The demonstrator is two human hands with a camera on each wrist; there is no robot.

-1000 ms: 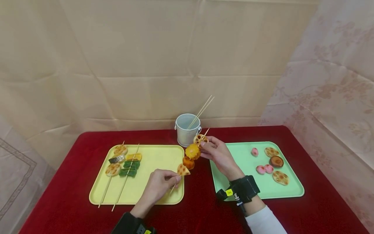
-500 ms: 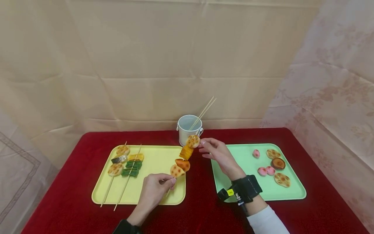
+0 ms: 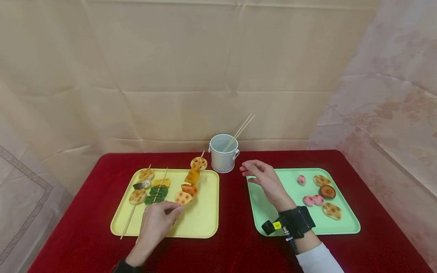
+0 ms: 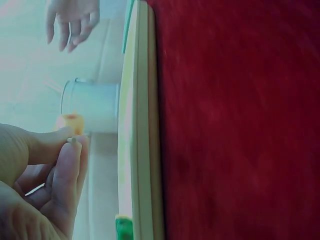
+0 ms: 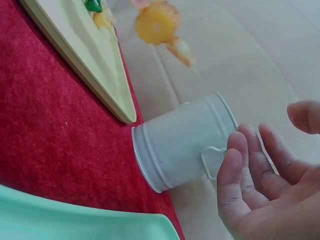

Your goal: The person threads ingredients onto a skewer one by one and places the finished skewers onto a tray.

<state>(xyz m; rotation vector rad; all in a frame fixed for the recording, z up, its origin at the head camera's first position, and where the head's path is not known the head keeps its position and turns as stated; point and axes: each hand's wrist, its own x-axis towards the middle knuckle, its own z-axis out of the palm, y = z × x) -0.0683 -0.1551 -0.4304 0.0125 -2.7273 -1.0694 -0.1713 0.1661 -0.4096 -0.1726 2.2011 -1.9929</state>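
well, the left grip (image 3: 157, 220) pinches the stick of a four-piece skewer (image 3: 192, 176), its food slanting up and away just beyond the fingertips, above the yellow tray (image 3: 201, 222). to that grip's right, well apart, the right grip (image 3: 268, 184) hangs relaxed, thumb and fingers parted, near the white bucket (image 3: 222, 160).

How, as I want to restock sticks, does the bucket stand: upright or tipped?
Upright: in the head view, the bucket stands on its base, mouth up, with two sticks leaning inside.
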